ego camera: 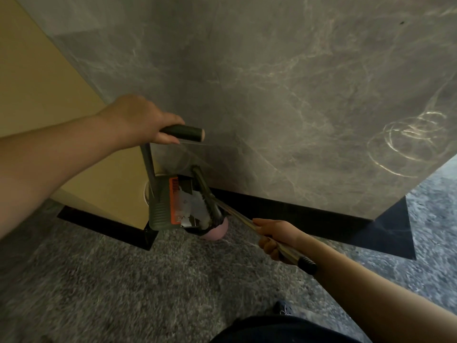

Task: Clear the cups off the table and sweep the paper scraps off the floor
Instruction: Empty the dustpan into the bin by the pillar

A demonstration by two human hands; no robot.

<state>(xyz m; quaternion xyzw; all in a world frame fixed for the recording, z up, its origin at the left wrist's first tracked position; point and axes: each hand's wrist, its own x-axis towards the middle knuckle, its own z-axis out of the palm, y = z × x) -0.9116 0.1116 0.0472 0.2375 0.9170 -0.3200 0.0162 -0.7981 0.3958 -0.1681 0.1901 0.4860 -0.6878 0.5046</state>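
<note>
My left hand (138, 120) grips the dark handle (183, 133) of a grey long-handled dustpan (160, 206), which hangs above the floor by the wall. White paper scraps (195, 206) lie inside the pan beside an orange strip. My right hand (277, 238) grips the metal broom stick (247, 221) low and to the right. The broom's dark head (210, 201) reaches into the pan. Something pink and rounded (215, 231) sits just under the pan's lip. No cups are in view.
A grey marble wall (296, 95) fills the upper view, with a black skirting (309, 216) along its foot. A yellow panel (37, 82) stands at the left. The floor (123, 280) is speckled grey stone. My dark trousers and one shoe (283, 309) show at the bottom.
</note>
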